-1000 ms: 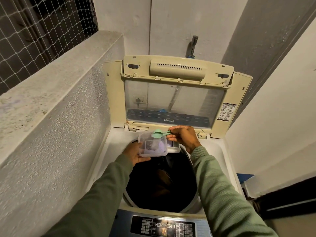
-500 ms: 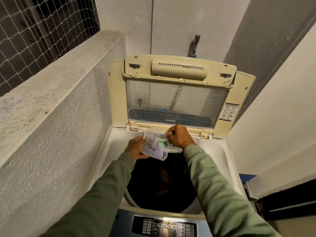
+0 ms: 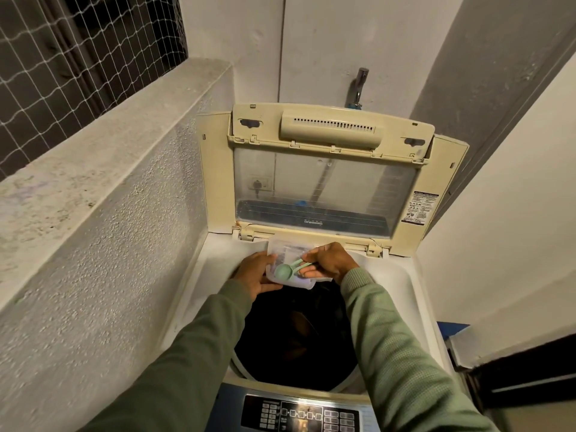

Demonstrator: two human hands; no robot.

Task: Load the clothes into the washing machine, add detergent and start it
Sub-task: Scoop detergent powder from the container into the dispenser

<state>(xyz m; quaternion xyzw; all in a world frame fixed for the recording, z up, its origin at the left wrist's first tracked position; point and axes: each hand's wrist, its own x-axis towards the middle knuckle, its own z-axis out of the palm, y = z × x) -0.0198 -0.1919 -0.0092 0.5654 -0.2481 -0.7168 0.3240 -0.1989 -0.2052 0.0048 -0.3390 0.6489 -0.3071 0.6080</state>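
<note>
- As only the head view is on offer, everything comes from it: the clear plastic detergent container (image 3: pixel 280 249) hangs above the back rim of the drum (image 3: pixel 296 347), just in front of the hinge of the raised lid (image 3: pixel 327 182), and is tilted.
- The left hand (image 3: pixel 254 274) grasps the container at its left side, fingers curled on the wall. The right hand (image 3: pixel 332 260) pinches the handle of the mint-green scoop (image 3: pixel 283 271), whose bowl sits at the container's mouth.
- Handling, my judgement: the container is thin, light and a bit flexible, with smooth walls that are likely slippery. A hard squeeze would bow it. The best hold is low on a side wall or under the base.
- Scoop, also a judgement: stiff moulded plastic, very light. Take it by the handle end and keep the bowl level, or powder lands on the white top deck of the washing machine (image 3: pixel 218 254).
- Looks: the container is see-through and roughly rectangular with rounded corners. Its contents are pale and blurred, so I cannot tell how full it is.
- The scoop has a round bowl and a short flat handle. I cannot tell if it is loaded.
- The drum is dark. A brownish shape inside is probably clothes, but it is too dim to name.
- Stage, as a guess: loading seems done, the detergent step is in hand, and the start is not yet pressed. Neither hand touches the control panel (image 3: pixel 299 414) at the near edge.
- Also there: a tap (image 3: pixel 360 85) on the wall behind the lid, and a rough concrete ledge (image 3: pixel 93 169) at left with netting (image 3: pixel 78 57) above it.
</note>
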